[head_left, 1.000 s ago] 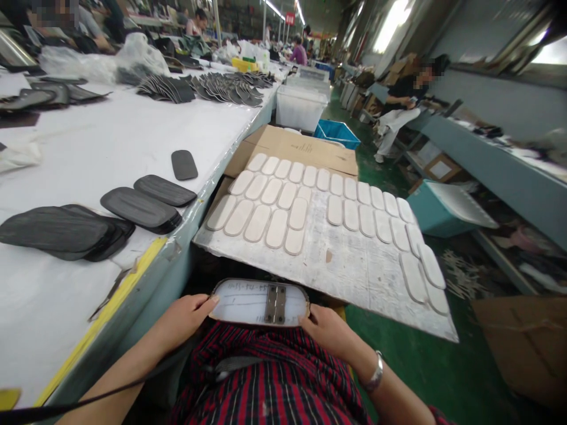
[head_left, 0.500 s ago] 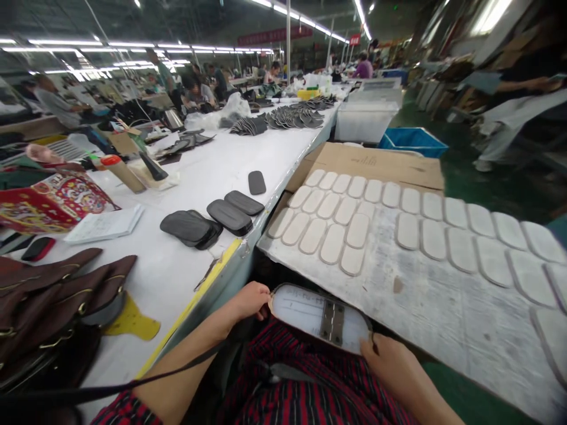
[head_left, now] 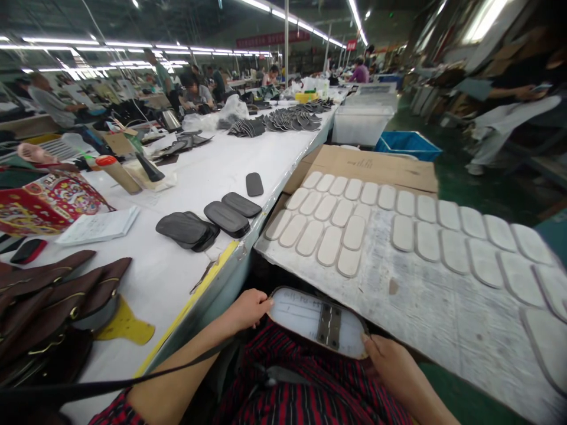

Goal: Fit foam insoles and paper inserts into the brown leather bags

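Between my hands, low over my lap, is a long oval panel (head_left: 301, 314) with a pale inner face, a dark rim, faint handwriting and a dark strip with rivets or snaps across it. My left hand (head_left: 251, 308) pinches its left end. The right end is gripped by my right hand (head_left: 381, 349), thumb on the pale face. Just beyond the panel, a grey board (head_left: 376, 295) carries rows of pale oval pieces (head_left: 330, 244) with dark edges. What lies under the panel is hidden.
On the white table (head_left: 177, 189) at left lie dark oval pieces (head_left: 227, 217) in stacks, brown leather pieces (head_left: 57, 289), a notebook (head_left: 100, 227) and an orange-capped bottle (head_left: 117, 174). Cardboard (head_left: 376, 165) and a blue crate (head_left: 407, 144) stand beyond the board. Other people work farther back.
The view has shifted slightly. The panel is still held at both ends, and my right thumb has moved a little along its right end.
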